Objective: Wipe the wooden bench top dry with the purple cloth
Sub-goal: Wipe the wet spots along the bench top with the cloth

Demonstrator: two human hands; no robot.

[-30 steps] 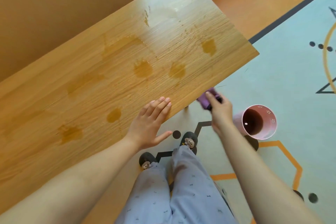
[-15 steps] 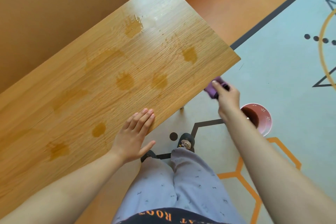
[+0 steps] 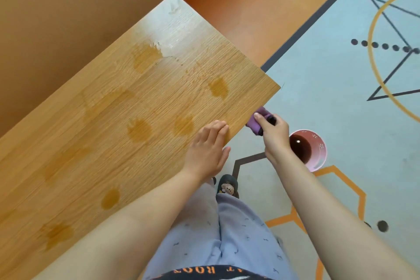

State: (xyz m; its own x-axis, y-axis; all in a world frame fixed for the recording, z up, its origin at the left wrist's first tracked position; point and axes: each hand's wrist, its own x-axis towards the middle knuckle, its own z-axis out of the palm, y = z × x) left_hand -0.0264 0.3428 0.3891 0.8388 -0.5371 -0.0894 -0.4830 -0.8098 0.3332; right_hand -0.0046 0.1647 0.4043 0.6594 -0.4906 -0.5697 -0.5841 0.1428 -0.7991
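Head view, looking down. At the near edge of the tabletop [image 3: 238, 68], a rectangular slab of pale, fine-grained wood, the left hand [image 3: 208, 150] lies flat with its four fingers straight and together and the thumb hanging past the rim. At least six rounded dark wet patches [image 3: 138, 130] mark the wood, with fainter smears between them. The right hand [image 3: 276, 136] grips one purple cloth [image 3: 255, 126], soft and bunched into a roll, held over the floor just beside the tabletop's edge; contact cannot be told. One round pink cup [image 3: 319, 157] with a dark interior stands on the pale blue floor mat [image 3: 329, 75] behind the right wrist. One dark slipper [image 3: 227, 186] shows below lavender trousers [image 3: 227, 234].
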